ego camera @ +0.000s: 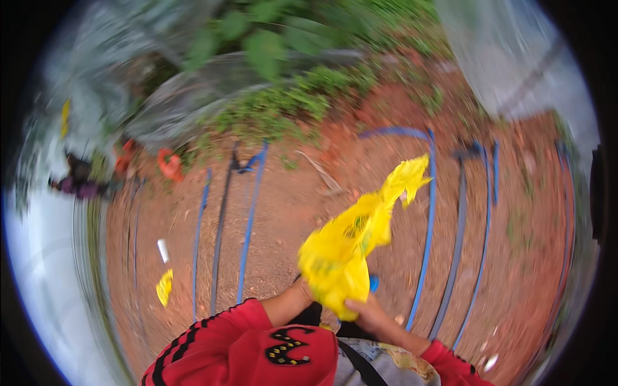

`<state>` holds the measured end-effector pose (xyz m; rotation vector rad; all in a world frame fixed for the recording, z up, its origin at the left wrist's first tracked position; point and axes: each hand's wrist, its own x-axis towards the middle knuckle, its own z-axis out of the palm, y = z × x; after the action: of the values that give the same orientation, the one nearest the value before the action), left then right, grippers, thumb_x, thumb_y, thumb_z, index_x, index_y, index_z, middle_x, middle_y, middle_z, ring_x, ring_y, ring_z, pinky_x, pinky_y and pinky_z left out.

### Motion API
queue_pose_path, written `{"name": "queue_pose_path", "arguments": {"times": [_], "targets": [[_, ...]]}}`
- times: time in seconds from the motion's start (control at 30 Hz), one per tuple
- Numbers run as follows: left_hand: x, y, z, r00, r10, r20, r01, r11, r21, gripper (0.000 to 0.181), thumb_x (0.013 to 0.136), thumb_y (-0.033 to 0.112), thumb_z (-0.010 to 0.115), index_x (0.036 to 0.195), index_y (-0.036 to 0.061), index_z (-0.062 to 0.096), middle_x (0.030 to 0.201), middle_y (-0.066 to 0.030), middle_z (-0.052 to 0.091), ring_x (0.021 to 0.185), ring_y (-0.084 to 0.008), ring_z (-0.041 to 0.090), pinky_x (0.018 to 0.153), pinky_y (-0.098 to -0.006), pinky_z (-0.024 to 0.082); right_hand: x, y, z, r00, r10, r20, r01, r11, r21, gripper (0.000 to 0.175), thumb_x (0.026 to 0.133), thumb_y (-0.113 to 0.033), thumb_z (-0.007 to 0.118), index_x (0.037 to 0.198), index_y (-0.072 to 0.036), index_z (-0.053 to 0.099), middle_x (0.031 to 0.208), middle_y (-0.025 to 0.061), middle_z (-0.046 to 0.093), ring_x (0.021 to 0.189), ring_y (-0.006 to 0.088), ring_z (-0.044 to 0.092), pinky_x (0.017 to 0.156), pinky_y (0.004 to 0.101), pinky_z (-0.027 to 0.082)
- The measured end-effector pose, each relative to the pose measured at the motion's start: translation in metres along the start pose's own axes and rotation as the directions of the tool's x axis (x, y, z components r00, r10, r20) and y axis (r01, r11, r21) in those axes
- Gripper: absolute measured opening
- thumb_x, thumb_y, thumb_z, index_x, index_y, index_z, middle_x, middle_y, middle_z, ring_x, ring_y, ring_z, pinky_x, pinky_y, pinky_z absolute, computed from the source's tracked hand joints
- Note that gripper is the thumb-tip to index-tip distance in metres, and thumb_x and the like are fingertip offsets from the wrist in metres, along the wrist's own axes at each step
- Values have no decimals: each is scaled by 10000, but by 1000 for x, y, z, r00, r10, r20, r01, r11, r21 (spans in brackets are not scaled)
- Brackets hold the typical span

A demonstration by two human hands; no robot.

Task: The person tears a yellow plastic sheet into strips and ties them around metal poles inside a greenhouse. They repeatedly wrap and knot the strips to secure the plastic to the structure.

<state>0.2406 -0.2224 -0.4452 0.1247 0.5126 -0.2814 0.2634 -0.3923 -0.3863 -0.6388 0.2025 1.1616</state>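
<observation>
A crumpled yellow plastic bag [347, 236] with faint green print stretches diagonally in front of me, its narrow twisted end up and to the right. My right hand [359, 309] grips its lower edge, thumb on top. The bag covers most of my left hand [305, 288]; only the part near the wrist shows, touching the bag's lower left side, and its fingers are hidden. Below the bag, part of a small blue thing [373, 282] peeks out. Both arms wear red sleeves with black stripes.
Blue hoses [248, 227] and dark flat strips [449, 284] run along reddish soil. Clear plastic sheeting [193, 101] and leafy plants [270, 43] border the far side. Leftward lie a yellow scrap [164, 288], a white piece [163, 251] and an orange object [169, 165]; a person [82, 181] is farther off.
</observation>
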Motion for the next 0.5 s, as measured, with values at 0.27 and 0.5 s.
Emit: {"name": "queue_pose_path", "arguments": {"times": [0.27, 0.5], "targets": [[-164, 81, 57, 859, 434, -273, -445, 895, 22, 433, 862, 219, 518, 1250, 42, 440, 1253, -146, 497, 1161, -284, 470, 1009, -450, 331, -4, -13, 87, 970, 206, 126, -142, 908, -395, 446, 826, -72, 580, 1239, 3, 432, 1191, 111, 537, 1085, 248, 525, 947, 380, 397], [-340, 109, 63, 480, 869, -119, -859, 439, -264, 467, 891, 293, 470, 1259, 10, 424, 1272, -166, 478, 1202, -329, 418, 1044, -466, 274, 43, 24, 200, 950, 38, 309, 61, 951, -304, 443, 794, -42, 556, 1225, 5, 462, 1235, 121, 510, 1152, 280, 473, 1009, 425, 330]]}}
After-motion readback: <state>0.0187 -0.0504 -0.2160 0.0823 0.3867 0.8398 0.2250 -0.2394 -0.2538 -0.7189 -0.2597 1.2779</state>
